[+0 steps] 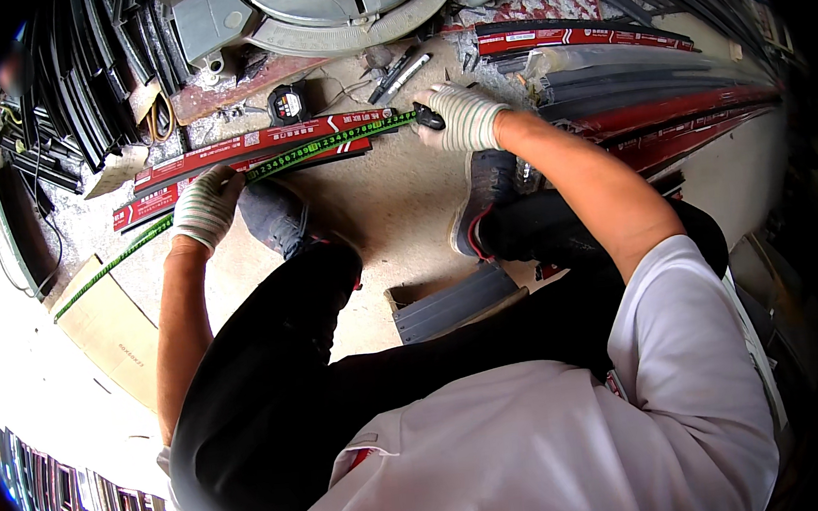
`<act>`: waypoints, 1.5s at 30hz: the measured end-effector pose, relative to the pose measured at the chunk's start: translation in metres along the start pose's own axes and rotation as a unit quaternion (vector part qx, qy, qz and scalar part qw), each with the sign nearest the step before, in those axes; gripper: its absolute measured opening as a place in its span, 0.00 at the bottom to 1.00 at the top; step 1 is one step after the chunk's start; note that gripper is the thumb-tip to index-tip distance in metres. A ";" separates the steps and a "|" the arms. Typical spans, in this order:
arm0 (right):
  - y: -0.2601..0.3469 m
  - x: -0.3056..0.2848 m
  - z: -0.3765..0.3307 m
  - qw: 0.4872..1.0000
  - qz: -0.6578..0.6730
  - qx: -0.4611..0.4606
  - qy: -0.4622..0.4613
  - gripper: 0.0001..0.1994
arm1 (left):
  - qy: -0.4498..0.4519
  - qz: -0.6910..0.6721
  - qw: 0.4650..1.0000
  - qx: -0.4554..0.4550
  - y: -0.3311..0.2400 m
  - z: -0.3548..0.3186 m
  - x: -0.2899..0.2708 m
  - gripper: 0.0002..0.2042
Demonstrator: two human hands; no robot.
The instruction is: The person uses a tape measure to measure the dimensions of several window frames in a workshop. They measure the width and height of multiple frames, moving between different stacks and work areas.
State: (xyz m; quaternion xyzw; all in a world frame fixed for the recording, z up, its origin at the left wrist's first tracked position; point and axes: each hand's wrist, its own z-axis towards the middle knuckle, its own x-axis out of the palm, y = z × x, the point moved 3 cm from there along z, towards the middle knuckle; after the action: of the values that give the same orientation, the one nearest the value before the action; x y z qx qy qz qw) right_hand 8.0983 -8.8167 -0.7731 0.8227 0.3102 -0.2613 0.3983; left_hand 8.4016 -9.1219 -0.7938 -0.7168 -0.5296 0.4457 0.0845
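A green tape measure blade (310, 151) stretches in a long slant from the cardboard at far left to my right hand. My right hand (463, 117), in a striped knit glove, is closed on the tape measure's small black case (428, 116), partly covered by the fingers. My left hand (205, 211), gloved the same way, pinches the blade partway along it. Just beyond and beneath the blade lie long strips with red printed film (263, 142), next to both hands. Past the strips, a black box-shaped device (288, 104) stands on the floor.
A round grey saw base (348, 8) stands at the top centre. Dark profiles (82, 80) lean at the upper left; more strips (647, 79) spread right. Pens (403, 79) lie beyond my right hand. Cardboard (119, 330) lies left, and a grey profile piece (452, 302) rests between my legs.
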 end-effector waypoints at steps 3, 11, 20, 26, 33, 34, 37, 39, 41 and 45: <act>0.001 -0.011 -0.003 0.999 0.000 0.016 0.043 0.25 | -0.009 -0.009 0.999 0.030 0.002 0.000 -0.001 0.10; -0.008 -0.020 -0.012 0.999 0.021 -0.006 0.040 0.30 | -0.020 -0.073 0.996 0.050 0.009 -0.002 0.006 0.11; -0.012 -0.023 -0.018 0.999 0.019 0.023 0.044 0.32 | -0.021 -0.051 0.997 0.045 0.011 -0.007 0.004 0.11; -0.011 -0.025 -0.019 0.996 0.052 0.040 0.053 0.27 | -0.014 -0.040 0.999 0.017 0.002 -0.013 -0.002 0.12; -0.016 -0.020 -0.019 1.000 0.004 0.026 0.018 0.27 | -0.122 0.136 0.976 0.116 -0.017 -0.024 -0.017 0.12; -0.019 -0.015 -0.016 0.999 -0.005 0.030 0.012 0.27 | -0.139 0.158 0.970 0.120 -0.018 -0.026 -0.020 0.12; -0.035 0.002 -0.011 0.998 -0.022 0.048 0.027 0.27 | -0.173 0.181 0.961 0.114 -0.014 -0.036 -0.026 0.12; -0.045 0.020 -0.009 0.997 -0.039 0.063 0.017 0.27 | -0.187 0.190 0.957 0.112 -0.020 -0.044 -0.029 0.12; -0.047 0.028 -0.010 0.996 -0.044 0.076 0.010 0.26 | -0.194 0.181 0.956 0.123 -0.018 -0.052 -0.030 0.10; -0.043 0.037 -0.013 0.993 -0.058 0.101 0.013 0.25 | -0.176 0.174 0.962 0.116 -0.018 -0.070 -0.031 0.10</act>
State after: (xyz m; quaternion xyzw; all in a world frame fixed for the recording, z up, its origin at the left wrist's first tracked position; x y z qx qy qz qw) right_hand 8.0948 -8.7737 -0.8123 0.8427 0.3344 -0.3032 0.2934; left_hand 8.4393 -9.1158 -0.7247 -0.6932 -0.3476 0.6313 -0.0065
